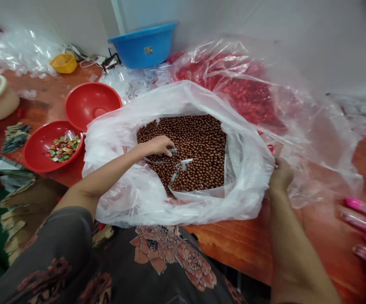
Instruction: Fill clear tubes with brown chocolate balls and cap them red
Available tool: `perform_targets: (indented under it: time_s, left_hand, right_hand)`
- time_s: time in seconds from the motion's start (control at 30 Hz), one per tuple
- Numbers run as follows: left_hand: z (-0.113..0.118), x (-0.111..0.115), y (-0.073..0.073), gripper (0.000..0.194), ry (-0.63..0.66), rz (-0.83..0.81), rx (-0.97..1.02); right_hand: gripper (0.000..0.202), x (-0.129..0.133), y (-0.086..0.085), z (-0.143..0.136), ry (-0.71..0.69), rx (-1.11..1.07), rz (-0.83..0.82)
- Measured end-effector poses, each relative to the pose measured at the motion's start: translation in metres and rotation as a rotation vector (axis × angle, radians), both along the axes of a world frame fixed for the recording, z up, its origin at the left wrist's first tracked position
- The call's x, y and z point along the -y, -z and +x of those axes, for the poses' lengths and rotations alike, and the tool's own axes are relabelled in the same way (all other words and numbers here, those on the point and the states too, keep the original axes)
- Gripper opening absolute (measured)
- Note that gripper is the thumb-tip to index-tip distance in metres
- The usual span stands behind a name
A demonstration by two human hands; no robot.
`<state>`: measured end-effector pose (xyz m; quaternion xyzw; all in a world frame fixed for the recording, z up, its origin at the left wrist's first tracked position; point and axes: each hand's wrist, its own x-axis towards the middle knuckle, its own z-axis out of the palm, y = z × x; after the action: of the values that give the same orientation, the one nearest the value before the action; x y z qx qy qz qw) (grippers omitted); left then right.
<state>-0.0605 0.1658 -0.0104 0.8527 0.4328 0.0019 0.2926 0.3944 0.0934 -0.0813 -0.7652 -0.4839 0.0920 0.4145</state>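
A large white plastic bag (122, 198) lies wide open in front of me, filled with small round brown balls (198, 143) that look like chocolate candies. My left hand (160, 145) reaches inside it, fingers curled round a small clear plastic container (173, 151) at the surface of the balls. Torn strips of clear film (183, 165) lie on top of them. At the bag's right edge is my right hand (281, 174), closed and slightly blurred. A small red piece (271, 148) shows just beyond its fingertips; what the fingers grip is hidden.
Two red bowls (92, 101) stand at the left, the nearer one with wrapped sweets (64, 147). Behind are a blue basin (145, 46), clear containers (132, 80) and a clear bag of red pieces (246, 93). Pink-capped tubes (363, 219) lie at the right.
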Motion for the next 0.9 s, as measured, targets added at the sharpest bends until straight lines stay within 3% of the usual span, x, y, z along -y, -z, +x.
perform_targets:
  time_s: [0.07, 0.17, 0.33, 0.43, 0.57, 0.7, 0.9]
  left_hand:
    - [0.008, 0.003, 0.004, 0.036, -0.078, -0.053, 0.045]
    - [0.016, 0.006, 0.008, 0.035, -0.179, -0.176, 0.185]
    - [0.021, 0.011, 0.006, 0.033, -0.288, -0.415, 0.495]
    - [0.02, 0.02, -0.003, 0.034, -0.342, -0.445, 0.58]
    - [0.018, 0.037, -0.019, 0.037, -0.359, -0.473, 0.645]
    - [0.016, 0.056, -0.029, 0.04, -0.382, -0.494, 0.728]
    - [0.019, 0.084, -0.029, 0.044, -0.484, -0.547, 0.772]
  right_hand:
    - [0.004, 0.008, -0.005, -0.005, 0.121, -0.111, 0.115]
    - [0.015, 0.021, -0.02, -0.015, 0.205, -0.31, 0.245]
    - [0.024, 0.057, -0.062, -0.055, 0.032, -0.864, 0.426]
    - [0.029, 0.078, -0.078, -0.092, -0.093, -1.059, 0.367]
    - [0.028, 0.088, -0.085, -0.146, -0.214, -1.198, 0.155]
    - [0.027, 0.08, -0.085, -0.19, -0.344, -1.304, -0.04]
    - [0.031, 0.065, -0.08, -0.224, -0.541, -1.226, -0.056]
